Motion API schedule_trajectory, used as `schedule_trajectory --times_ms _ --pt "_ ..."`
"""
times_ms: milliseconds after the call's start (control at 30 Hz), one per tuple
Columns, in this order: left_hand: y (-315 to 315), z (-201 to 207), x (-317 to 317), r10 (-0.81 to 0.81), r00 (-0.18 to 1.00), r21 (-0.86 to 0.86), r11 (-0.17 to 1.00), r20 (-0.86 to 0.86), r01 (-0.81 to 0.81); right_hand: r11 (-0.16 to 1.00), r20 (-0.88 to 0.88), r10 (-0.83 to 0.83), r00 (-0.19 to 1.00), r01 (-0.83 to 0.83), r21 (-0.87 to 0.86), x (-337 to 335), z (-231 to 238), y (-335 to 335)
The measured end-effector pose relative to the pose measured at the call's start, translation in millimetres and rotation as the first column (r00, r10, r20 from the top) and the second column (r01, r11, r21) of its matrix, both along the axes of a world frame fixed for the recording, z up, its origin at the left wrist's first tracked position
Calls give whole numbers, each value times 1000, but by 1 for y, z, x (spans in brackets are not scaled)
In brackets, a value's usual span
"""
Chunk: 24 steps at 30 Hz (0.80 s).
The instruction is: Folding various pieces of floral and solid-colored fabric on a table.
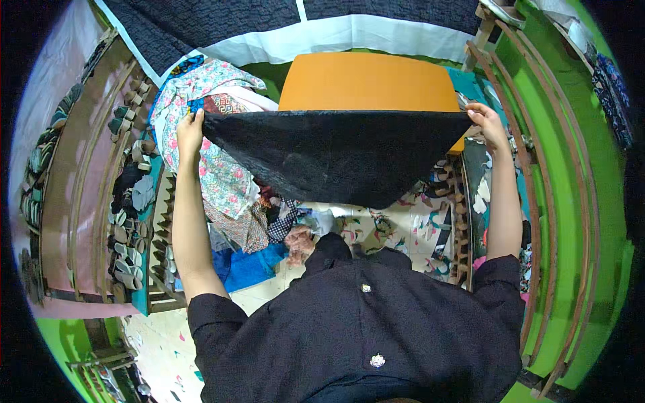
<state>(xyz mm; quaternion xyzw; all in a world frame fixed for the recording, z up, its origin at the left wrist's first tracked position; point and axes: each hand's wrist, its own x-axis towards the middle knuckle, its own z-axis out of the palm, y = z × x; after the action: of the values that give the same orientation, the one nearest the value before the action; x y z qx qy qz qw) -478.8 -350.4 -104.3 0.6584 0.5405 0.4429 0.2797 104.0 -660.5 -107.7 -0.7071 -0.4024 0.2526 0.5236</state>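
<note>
A black cloth [336,151] hangs stretched between my two hands, its top edge nearly straight and its lower part sagging to a rounded point. My left hand [190,134] pinches its upper left corner, beside a heap of clothes. The upper right corner is gripped by my right hand [490,127], near the wooden rack on the right. Just beyond the cloth stands an orange table [369,84], its near part hidden by the cloth. On the left, a white floral garment [215,161] drapes over the heap and hangs down.
Shoe racks with many sandals [127,248] line the left side. Wooden rails [571,168] run along the green wall at right. Blue denim [248,265] and other clothes lie low on the left. Scraps are scattered over the tiled floor [383,232]. A dark curtain [235,33] hangs at the back.
</note>
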Motion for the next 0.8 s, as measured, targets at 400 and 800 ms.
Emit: schedule_trajectory --times_ms 400,800 --pt "95 41 71 -51 948 21 999 313 47 977 28 -71 997 64 204 55 49 69" --pt "275 130 245 -320 776 -15 921 543 390 912 -24 -206 978 201 358 176 134 227"
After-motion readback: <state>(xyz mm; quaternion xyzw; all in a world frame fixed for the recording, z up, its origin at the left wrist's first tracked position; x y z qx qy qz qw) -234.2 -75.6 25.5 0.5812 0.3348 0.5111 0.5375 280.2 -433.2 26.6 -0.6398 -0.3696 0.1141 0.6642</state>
